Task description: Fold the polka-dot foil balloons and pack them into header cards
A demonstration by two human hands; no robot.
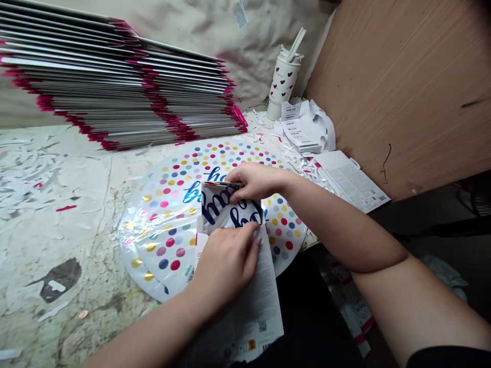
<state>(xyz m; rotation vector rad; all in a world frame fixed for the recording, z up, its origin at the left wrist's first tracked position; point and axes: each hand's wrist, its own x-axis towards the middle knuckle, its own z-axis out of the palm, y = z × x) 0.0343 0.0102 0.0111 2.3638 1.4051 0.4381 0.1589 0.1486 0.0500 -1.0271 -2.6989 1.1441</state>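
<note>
A flat round balloon with coloured dots and blue script lies on the table. Over it sits a long white printed card sleeve, reaching toward my body. A folded dotless-looking piece with dark blue lettering shows at the sleeve's far end; how deep it sits inside I cannot tell. My left hand is closed on the sleeve near its opening, thumb and fingers at its edge. My right hand bends over the far end, its fingers pinching the top edge of the folded piece.
A tall stack of folded white and pink cards leans at the back left. Behind stands a heart-patterned tumbler, beside label strips. Another printed card lies by the wooden panel. Paper scraps litter the left.
</note>
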